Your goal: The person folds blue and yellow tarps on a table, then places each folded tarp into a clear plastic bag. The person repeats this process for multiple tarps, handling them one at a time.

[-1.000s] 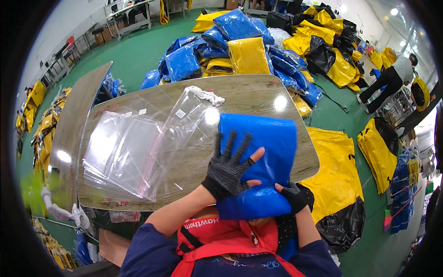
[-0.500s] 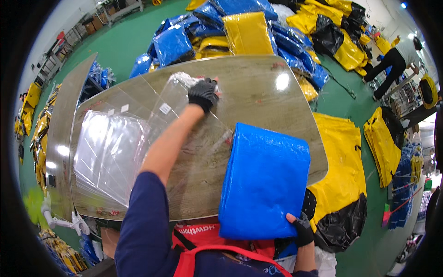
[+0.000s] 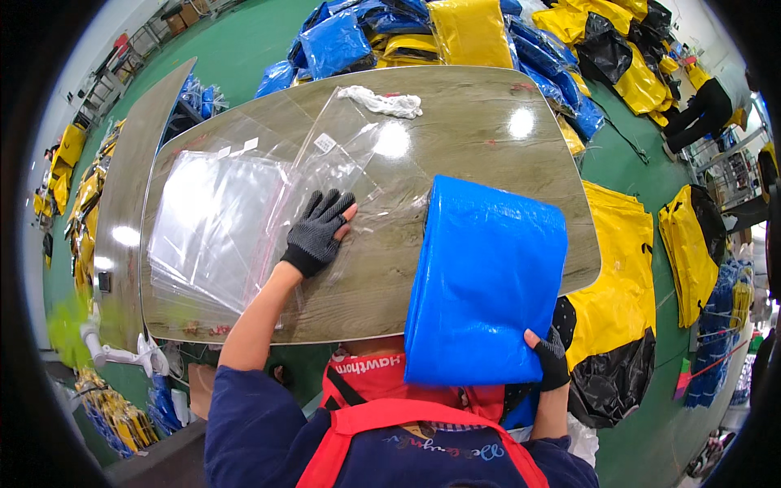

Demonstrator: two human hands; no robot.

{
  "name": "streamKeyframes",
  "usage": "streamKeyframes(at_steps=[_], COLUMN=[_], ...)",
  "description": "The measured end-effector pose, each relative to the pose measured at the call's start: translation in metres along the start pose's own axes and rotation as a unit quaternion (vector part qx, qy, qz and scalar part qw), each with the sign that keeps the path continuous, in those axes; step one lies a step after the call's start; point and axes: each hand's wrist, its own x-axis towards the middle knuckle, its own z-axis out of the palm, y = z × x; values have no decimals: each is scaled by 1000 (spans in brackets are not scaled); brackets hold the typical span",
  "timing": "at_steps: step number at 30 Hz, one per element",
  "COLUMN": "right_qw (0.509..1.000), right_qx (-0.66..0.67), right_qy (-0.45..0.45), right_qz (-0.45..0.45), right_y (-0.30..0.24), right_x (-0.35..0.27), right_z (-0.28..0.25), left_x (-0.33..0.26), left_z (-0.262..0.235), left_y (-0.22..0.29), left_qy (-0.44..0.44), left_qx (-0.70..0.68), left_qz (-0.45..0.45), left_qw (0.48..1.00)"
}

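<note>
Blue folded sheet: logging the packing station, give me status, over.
Left hand flat on clear bag, open. Right hand grips blue folded sheet at its near corner. Bag stack alongside, nothing blocking.

Floor (image 3: pixel 244 49): green, smooth, glossy. Main wooden table (image 3: pixel 488 122): grey-brown grain, rounded corners, two bright ceiling-light reflections on its top. Second table (image 3: pixel 130 203) of like finish just beside it, to the left. Blue and yellow bagged bundles (image 3: pixel 423 32) heaped on the floor beyond the far edge. Metal racks (image 3: pixel 114 73) stand along the far-left wall.
</note>
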Motion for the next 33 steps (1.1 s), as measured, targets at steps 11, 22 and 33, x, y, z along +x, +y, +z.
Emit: streamKeyframes(at_steps=[11,22,33], right_qw=[997,997,975], right_qx=[56,25,-91], right_qy=[-27,-44,-190], right_qz=[52,57,71], right_y=[-9,-3,26], right_x=[-54,-73,-70], right_z=[3,8,78], left_x=[-28,-27,-11], left_z=[-3,16,-58], left_y=[68,63,65], left_qy=[-12,-36,-95], left_qx=[-10,72,-179], left_qz=[36,28,82], left_qw=[999,996,976])
